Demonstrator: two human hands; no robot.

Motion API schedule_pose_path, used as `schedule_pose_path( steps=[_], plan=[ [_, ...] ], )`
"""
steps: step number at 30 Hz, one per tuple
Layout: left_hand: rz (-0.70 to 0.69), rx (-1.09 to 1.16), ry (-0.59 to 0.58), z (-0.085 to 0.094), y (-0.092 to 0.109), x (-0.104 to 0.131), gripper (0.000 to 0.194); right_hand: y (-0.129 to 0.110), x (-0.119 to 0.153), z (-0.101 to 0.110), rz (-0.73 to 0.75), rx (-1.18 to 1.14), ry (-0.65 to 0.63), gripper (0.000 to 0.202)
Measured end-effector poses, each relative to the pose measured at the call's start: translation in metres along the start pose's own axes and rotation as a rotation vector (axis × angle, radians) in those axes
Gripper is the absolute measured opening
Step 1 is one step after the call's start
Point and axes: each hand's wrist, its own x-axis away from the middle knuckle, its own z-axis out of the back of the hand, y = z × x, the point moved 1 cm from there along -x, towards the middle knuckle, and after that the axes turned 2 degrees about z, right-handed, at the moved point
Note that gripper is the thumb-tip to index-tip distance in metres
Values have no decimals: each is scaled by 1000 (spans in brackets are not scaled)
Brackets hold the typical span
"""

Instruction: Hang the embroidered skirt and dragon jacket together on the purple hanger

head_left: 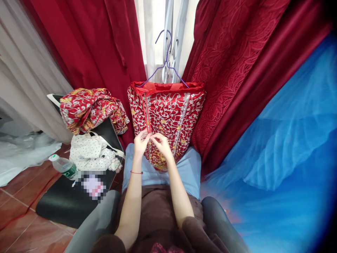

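Observation:
A red garment (165, 112) with silver and gold embroidery hangs upright in front of me from a purple hanger (166, 63), its lower part against my lap. From its waistband, narrow red ribbons (146, 114) run down the front to my fingertips. My left hand (141, 141) is closed in a pinch on the ribbons' lower end. Close beside it, my right hand (161, 143) pinches at the same spot, thumb and forefinger together. The two hands' fingertips nearly meet, so the ribbon ends between them are mostly hidden.
On my left stands a black chair (60, 200) bearing a bundled red embroidered garment (92, 107), a white dotted bag (86, 149) and a plastic bottle (63, 165). Dark red curtains (92, 45) hang ahead. Blue tulle (284, 151) spreads along the right.

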Motion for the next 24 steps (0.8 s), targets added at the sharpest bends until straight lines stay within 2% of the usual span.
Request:
schedule_pose_path(
  steps=[4,7,12,14,17,24],
  plan=[
    [38,-51,4,3,4,2,29,-1,1,0,-37,-29,7,22],
    [34,-130,-15,6,8,0,18,1,3,-2,-107,-161,2,21],
    [-251,-469,119,10,18,-13,9,5,4,-4,-152,-202,-36,24],
    [-239,-547,117,9,18,-18,10,5,3,-5,-158,-178,-59,20],
    [-143,-467,53,6,16,-25,17,5,4,-6,-158,-146,-60,19],
    [-27,-78,-24,-10,12,-45,27,8,3,-4,-155,-147,-57,18]
  ],
)
